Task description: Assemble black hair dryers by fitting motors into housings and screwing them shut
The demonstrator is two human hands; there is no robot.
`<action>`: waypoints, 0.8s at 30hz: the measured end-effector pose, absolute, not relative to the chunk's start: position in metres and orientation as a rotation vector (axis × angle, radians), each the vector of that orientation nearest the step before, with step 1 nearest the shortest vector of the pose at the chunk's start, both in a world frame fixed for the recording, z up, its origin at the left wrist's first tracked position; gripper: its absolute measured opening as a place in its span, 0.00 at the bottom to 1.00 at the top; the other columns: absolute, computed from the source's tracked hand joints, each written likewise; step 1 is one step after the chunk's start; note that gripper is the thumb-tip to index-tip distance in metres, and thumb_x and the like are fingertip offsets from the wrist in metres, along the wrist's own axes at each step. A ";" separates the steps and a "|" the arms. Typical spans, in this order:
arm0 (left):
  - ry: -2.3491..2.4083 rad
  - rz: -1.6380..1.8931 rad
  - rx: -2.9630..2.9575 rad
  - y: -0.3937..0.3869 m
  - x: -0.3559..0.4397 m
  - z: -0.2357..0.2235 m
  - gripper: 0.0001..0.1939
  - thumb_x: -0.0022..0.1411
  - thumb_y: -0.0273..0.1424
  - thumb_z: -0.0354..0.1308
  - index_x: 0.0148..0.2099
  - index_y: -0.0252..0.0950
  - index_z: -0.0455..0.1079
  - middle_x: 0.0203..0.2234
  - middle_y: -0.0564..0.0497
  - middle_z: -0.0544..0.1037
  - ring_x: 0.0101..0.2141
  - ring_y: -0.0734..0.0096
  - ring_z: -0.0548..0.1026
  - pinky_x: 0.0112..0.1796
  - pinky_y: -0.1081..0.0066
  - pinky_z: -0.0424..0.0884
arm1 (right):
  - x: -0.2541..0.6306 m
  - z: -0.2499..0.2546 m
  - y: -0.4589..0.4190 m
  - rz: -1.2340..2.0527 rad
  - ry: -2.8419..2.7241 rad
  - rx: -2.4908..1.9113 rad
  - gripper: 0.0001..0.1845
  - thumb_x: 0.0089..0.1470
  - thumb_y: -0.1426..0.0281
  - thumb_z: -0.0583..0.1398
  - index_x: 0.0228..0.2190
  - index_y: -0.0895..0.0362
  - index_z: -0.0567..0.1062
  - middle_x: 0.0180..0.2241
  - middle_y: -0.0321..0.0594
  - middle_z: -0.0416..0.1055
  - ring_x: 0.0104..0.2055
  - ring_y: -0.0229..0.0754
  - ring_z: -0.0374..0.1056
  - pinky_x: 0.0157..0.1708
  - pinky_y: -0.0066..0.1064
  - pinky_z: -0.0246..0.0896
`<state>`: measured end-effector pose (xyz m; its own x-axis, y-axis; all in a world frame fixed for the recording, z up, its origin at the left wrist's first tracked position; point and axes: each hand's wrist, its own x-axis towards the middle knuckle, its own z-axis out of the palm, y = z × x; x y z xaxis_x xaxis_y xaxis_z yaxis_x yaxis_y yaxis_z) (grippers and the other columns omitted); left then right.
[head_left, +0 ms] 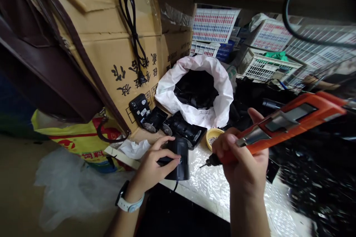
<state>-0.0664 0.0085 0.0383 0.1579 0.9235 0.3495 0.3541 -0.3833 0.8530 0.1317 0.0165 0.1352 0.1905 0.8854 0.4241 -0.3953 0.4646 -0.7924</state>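
My right hand (244, 152) is wrapped round an orange electric screwdriver (286, 122). Its thin bit points down and left over the bench, apart from the black plastic housing (182, 152). On that housing rests my left hand (158, 161), its other fingers along the top edge. The left thumb and forefinger tips meet on its surface; a tiny glint shows there, too small to make out. A black cable runs out from the housing's near end. Just beyond it lie more black housings (185, 129). A yellow bowl (210, 136) of small metal screws stands between my hands.
Behind the bowl stands a white sack (167, 92) with black parts inside. Many black parts (322, 177) are heaped at right. A phone (139, 107) leans against a cardboard box (97, 55). Plastic crates (214, 26) are stacked behind; a dark bag (50, 70) hangs left.
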 end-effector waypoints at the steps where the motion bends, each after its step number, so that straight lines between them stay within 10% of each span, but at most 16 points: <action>1: 1.214 1.213 1.828 0.009 -0.066 0.037 0.05 0.61 0.31 0.61 0.36 0.43 0.79 0.55 0.47 0.69 0.57 0.59 0.67 0.56 0.59 0.63 | 0.129 0.140 0.016 1.022 -1.058 -0.543 0.29 0.50 0.71 0.67 0.52 0.47 0.66 0.22 0.27 0.65 0.20 0.34 0.61 0.21 0.28 0.59; 9: 1.208 1.238 1.851 0.012 -0.066 0.033 0.04 0.60 0.30 0.62 0.36 0.43 0.79 0.55 0.48 0.69 0.56 0.60 0.69 0.51 0.61 0.67 | 0.105 0.153 0.015 1.058 -1.022 -0.472 0.12 0.52 0.64 0.66 0.27 0.53 0.67 0.17 0.26 0.60 0.14 0.32 0.57 0.15 0.27 0.56; 24: 1.200 1.256 1.884 0.011 -0.067 0.032 0.04 0.60 0.30 0.62 0.37 0.42 0.79 0.55 0.48 0.69 0.56 0.60 0.68 0.57 0.58 0.63 | 0.083 0.123 0.029 1.056 -0.947 -0.475 0.11 0.48 0.70 0.65 0.24 0.55 0.65 0.17 0.26 0.61 0.13 0.31 0.57 0.14 0.25 0.55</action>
<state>-0.0671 0.0111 0.0318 0.1559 0.9006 0.4058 0.3643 -0.4343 0.8238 0.0834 0.0293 0.1227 0.1675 0.8900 0.4241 -0.5182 0.4455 -0.7301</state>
